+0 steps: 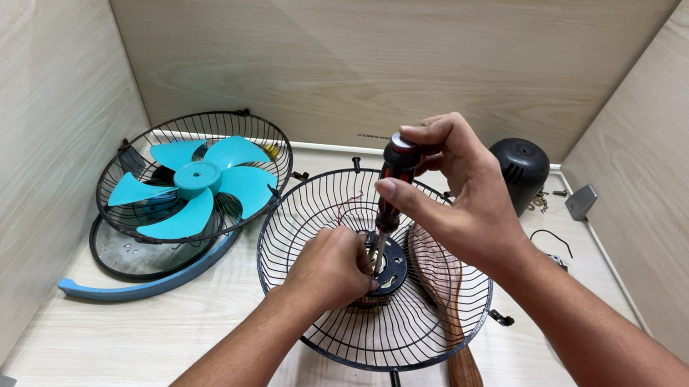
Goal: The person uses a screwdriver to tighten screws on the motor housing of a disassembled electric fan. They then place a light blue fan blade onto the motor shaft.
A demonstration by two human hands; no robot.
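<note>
Bright, even light falls from above, with no glare. Soft shadows lie on the table under the wire guard and forearms. Focus is sharp; wide-angle bending shows toward the edges.

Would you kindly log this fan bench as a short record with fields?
Left hand: rests on the hub of the black wire fan guard
Right hand: grip closed on an upright screwdriver, tip at the hub
Under the guard: wooden brush
Left side: teal fan blade lying in a second guard
Behind: black motor cover
</note>
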